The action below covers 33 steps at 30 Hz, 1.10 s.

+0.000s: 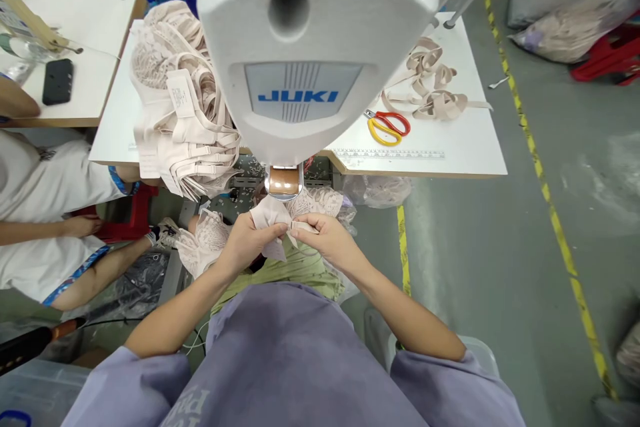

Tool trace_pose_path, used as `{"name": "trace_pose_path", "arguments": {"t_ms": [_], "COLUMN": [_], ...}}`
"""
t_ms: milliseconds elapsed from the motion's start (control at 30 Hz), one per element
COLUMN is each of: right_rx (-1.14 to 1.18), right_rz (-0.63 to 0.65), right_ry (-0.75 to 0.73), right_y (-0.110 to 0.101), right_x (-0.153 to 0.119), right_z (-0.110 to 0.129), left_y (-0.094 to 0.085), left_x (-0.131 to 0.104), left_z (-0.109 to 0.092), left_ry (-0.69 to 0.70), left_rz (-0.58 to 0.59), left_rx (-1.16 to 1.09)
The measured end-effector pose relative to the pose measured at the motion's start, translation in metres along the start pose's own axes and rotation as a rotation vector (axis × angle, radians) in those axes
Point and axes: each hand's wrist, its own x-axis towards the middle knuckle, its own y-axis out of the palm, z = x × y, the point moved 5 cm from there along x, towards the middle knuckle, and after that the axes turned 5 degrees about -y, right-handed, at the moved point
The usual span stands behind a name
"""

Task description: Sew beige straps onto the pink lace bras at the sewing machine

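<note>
A pale beige lace bra (207, 244) hangs below the front of a white sewing machine (320, 20). My left hand (245, 240) pinches its smooth band fabric (270, 212) between thumb and fingers. Close beside it, my right hand (330, 238) is closed on a narrow beige strap end (304, 227) of the same bra. Both hands are just below the machine's orange-brown front piece (284, 182). The fingertips nearly meet, and the exact spot they grip is partly hidden.
Beige bras are piled (185, 127) on the white table left of the machine. On the right lie red-and-yellow thread snips (387, 127), loose beige straps (435, 94) and a printed ruler strip (390, 154). Another person (60, 214) sits at the left.
</note>
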Motion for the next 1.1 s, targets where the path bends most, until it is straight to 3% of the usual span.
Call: {"name": "trace_pose_path", "arguments": {"t_ms": [133,233,367,467,533,600,667,700,833,933,1100], "right_rx": [-0.263,-0.33,-0.088,0.053,0.076,0.001,-0.203,-0.348,-0.837,-0.929,-0.973], "right_rz": [-0.101,-0.091,0.018,0.095,0.223,0.397,0.507,0.501,0.304,0.281,0.25], "right_ry": [-0.157,-0.174,-0.062,-0.018,-0.002,-0.016,-0.064,-0.099,-0.273,-0.34,-0.33], "right_y": [-0.002,-0.005,-0.012,-0.016,-0.014,-0.009,-0.008,-0.01,-0.019,-0.018,-0.018], "right_x": [-0.001,0.001,0.007,0.012,0.016,0.019,0.025,0.029,0.049,0.055,0.056], "right_z": [0.018,0.023,0.028,0.046,0.066,0.089,0.109,0.117,0.137,0.137,0.134], "left_y": [0.007,0.004,-0.009,-0.01,-0.003,0.0,-0.006,-0.013,-0.03,-0.031,-0.035], "left_x": [-0.004,-0.011,-0.021,-0.029,-0.033,-0.037,-0.041,-0.042,-0.031,-0.014,0.005], "left_z": [-0.008,-0.011,0.005,0.02,0.022,0.012,-0.008,-0.019,-0.048,-0.053,-0.052], "left_ry": [0.041,0.063,0.226,0.419,0.459,0.536,0.69,0.785,1.038,1.179,1.352], "left_rz": [-0.069,-0.085,-0.082,-0.07,-0.029,0.017,0.016,-0.004,-0.073,-0.056,-0.036], "left_rx": [-0.014,0.001,0.026,-0.159,-0.183,-0.127,-0.027,0.06,0.734,1.124,1.244]}}
